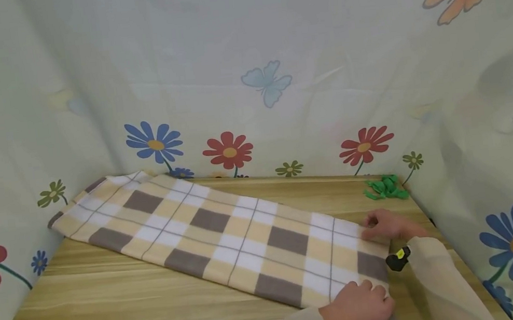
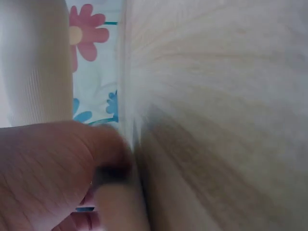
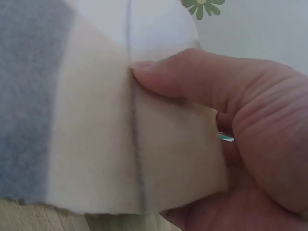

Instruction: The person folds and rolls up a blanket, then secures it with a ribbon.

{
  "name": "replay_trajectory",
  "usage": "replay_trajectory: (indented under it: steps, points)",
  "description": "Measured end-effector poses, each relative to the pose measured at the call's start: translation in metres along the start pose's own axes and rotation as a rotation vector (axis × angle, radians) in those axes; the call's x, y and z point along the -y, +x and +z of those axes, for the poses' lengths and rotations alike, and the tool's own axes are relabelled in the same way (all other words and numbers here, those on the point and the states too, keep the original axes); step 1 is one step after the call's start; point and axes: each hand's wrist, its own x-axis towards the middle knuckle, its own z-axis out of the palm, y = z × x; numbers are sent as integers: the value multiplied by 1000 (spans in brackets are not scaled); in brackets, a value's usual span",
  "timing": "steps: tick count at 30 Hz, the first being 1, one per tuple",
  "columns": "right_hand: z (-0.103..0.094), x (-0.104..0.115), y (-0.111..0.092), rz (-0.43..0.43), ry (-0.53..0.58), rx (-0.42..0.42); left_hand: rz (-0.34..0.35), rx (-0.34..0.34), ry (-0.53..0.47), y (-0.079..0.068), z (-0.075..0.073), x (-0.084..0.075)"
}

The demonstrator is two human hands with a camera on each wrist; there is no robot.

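A checked fleece blanket [image 1: 227, 238] in beige, white and brown lies folded into a long strip, slanting across the wooden table from back left to front right. At its far right corner my right hand [image 1: 387, 223] pinches the cloth. The right wrist view shows the thumb [image 3: 168, 79] on top of the fleece, with the other fingers partly hidden beneath it. My left hand [image 1: 358, 308] holds the near right corner, its fingers curled at the edge. In the left wrist view this hand [image 2: 53, 168] is blurred, low beside the tabletop, with a dark bit of cloth between thumb and finger.
A small heap of green strips [image 1: 386, 187] lies at the table's back right corner. White curtains [image 1: 271, 33] printed with flowers and butterflies enclose the back and sides. Bare wooden tabletop [image 1: 113, 310] shows in front of the blanket. A black wrist camera [image 1: 397, 260] sits on the right wrist.
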Motion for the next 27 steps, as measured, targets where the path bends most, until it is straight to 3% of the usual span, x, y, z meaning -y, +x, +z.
replay_trajectory:
  steps: [9,15,19,23,25,27]
  points:
    - [0,-5,0,-20,89,26,-142,-7,14,4,0,-8]
    - [0,-17,3,-66,227,12,-211,-36,-14,-5,-13,2]
    - [-6,-20,0,-82,342,-4,-242,-166,-133,-16,-27,23]
    - [-10,-22,-7,-130,540,21,-273,-387,-355,-25,-39,52]
    - [-8,-26,-9,-202,650,30,-290,-465,-480,-28,-43,65]
    - [-3,-32,-9,-322,800,69,-310,-501,-591,-31,-46,76]
